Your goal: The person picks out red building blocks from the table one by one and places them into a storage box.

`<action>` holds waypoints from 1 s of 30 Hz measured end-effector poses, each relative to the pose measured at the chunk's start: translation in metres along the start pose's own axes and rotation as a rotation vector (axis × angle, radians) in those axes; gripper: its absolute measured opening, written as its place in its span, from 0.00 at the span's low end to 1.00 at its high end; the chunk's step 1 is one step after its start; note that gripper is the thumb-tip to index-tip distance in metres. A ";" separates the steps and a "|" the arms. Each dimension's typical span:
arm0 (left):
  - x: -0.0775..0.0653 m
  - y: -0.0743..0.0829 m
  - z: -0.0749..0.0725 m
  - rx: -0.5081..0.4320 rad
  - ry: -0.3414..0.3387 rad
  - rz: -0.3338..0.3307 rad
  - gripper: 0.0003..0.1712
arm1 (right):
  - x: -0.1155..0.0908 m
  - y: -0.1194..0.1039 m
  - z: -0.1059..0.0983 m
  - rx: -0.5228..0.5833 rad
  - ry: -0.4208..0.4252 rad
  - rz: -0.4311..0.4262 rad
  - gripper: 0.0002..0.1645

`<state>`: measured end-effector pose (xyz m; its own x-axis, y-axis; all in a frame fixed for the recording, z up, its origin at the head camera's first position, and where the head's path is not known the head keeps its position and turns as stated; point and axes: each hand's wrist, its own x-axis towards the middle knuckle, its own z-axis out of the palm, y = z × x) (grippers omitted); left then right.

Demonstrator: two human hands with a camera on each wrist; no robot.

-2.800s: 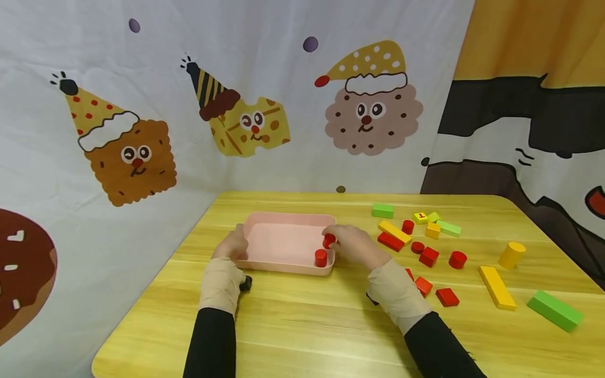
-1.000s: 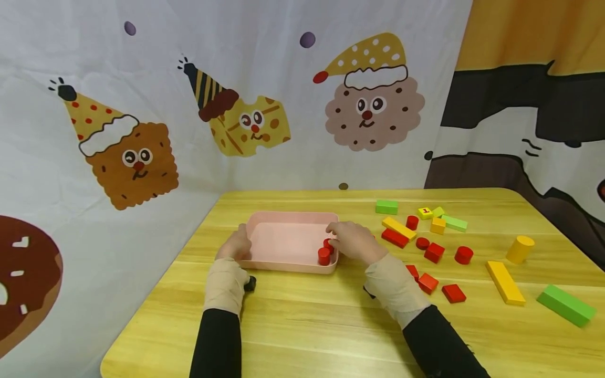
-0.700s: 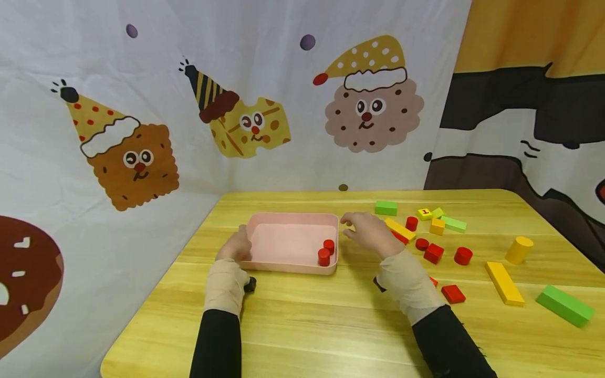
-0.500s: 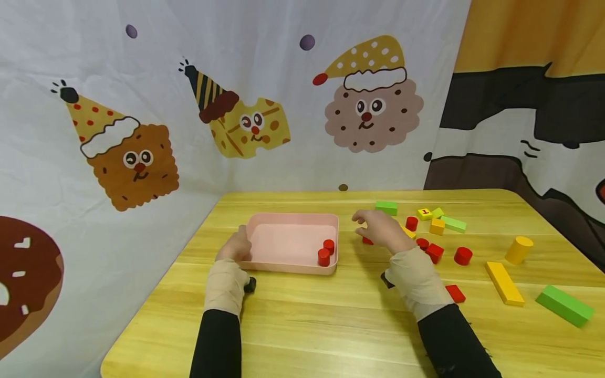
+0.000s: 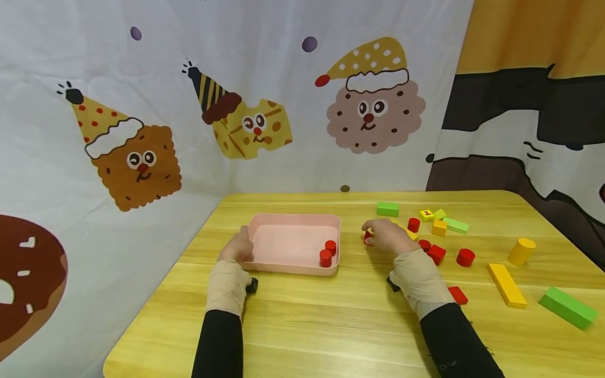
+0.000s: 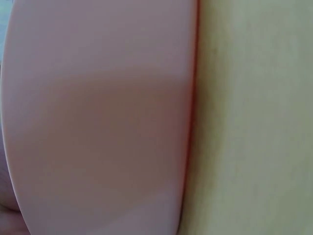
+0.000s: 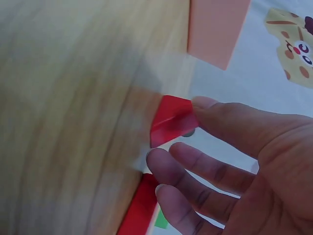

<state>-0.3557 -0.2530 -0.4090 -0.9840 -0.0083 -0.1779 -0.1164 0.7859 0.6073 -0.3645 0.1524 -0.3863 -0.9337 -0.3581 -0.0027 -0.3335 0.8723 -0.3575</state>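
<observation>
My left hand (image 5: 236,247) grips the left wall of the pink tray (image 5: 290,268); the left wrist view is filled by the tray's outer wall (image 6: 107,98). Two red cylinders (image 5: 325,258) stand in the tray's right front corner. Right of the tray, my right hand (image 5: 389,237) pinches a small red block (image 5: 367,239) low at the table. In the right wrist view the thumb tip lies against this red block (image 7: 171,120), which shows slanting faces. The index finger is hidden there, and the other fingers hang loosely curled below.
Yellow, red and green blocks lie scattered on the right half of the wooden table (image 5: 302,325). Close to my right hand are a red cylinder (image 5: 413,225) and a red cube (image 5: 436,254). A yellow cylinder (image 5: 522,251) stands farther right. A patterned cloth (image 5: 283,178) hangs behind.
My right hand has let go of a red cylinder in the tray, moved right out of it, and come down onto the small red block. My left hand has stayed at the tray.
</observation>
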 end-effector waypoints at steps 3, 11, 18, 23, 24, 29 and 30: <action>0.001 0.001 0.000 0.010 0.001 -0.004 0.43 | 0.001 0.001 0.002 -0.001 0.003 0.003 0.19; 0.002 0.000 -0.002 0.030 0.016 -0.001 0.41 | 0.004 0.002 0.005 0.035 -0.028 -0.015 0.04; 0.000 -0.002 -0.004 0.022 0.027 0.001 0.41 | 0.008 -0.001 0.006 0.019 -0.042 0.019 0.03; 0.001 -0.005 -0.003 -0.003 0.019 0.004 0.40 | 0.006 -0.002 0.004 0.014 -0.052 0.030 0.03; 0.001 -0.005 -0.003 -0.004 0.017 0.004 0.40 | 0.006 -0.003 0.004 0.017 -0.051 0.030 0.03; 0.002 -0.002 -0.002 -0.001 0.011 -0.001 0.38 | 0.002 -0.003 0.002 0.021 -0.010 0.014 0.02; 0.002 -0.001 -0.002 0.004 0.010 -0.001 0.38 | 0.002 -0.003 0.002 0.019 0.004 0.010 0.03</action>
<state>-0.3580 -0.2552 -0.4087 -0.9852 -0.0150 -0.1707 -0.1167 0.7883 0.6041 -0.3649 0.1486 -0.3871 -0.9376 -0.3477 -0.0024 -0.3215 0.8694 -0.3752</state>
